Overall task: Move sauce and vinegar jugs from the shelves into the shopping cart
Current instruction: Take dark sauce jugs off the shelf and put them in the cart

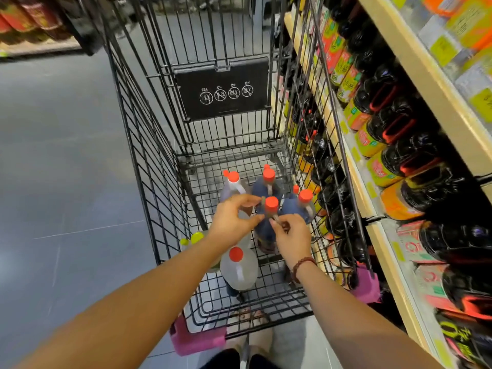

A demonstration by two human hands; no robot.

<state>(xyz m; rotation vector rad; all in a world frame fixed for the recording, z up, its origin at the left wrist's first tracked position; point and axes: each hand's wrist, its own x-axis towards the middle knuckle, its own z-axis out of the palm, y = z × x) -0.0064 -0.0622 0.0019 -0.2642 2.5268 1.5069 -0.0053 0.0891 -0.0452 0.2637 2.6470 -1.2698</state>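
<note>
Closest in, the shopping cart has a clear vinegar jug with a red cap standing on its wire floor, right under my forearms. Beside it is a green-capped jug, mostly hidden behind the left arm, so I can't say what's in it.

Just past that, both hands are on a dark sauce jug, which is down inside the cart, roughly mid-basket. The left hand curls thumb and forefinger in a narrow C around the neck under the red cap. The right hand pinches what looks like the handle.

My take: this is the set-down. Keep it upright, make sure the base is flat on the wire and not perched on a crossbar, and tuck it against its neighbours so it doesn't tip when the cart rolls. Let go with one hand first, then the other.

The jug's base is hidden behind the hands, so I can't tell if it's landed yet, and the fingertip contact is blurry.

Behind it, three more red-capped jugs stand close together; a fourth cap peeks out, body unseen. Further back is the child seat flap. To the right, the shelves have rows of dark jugs, with labels too smeared to read.
</note>
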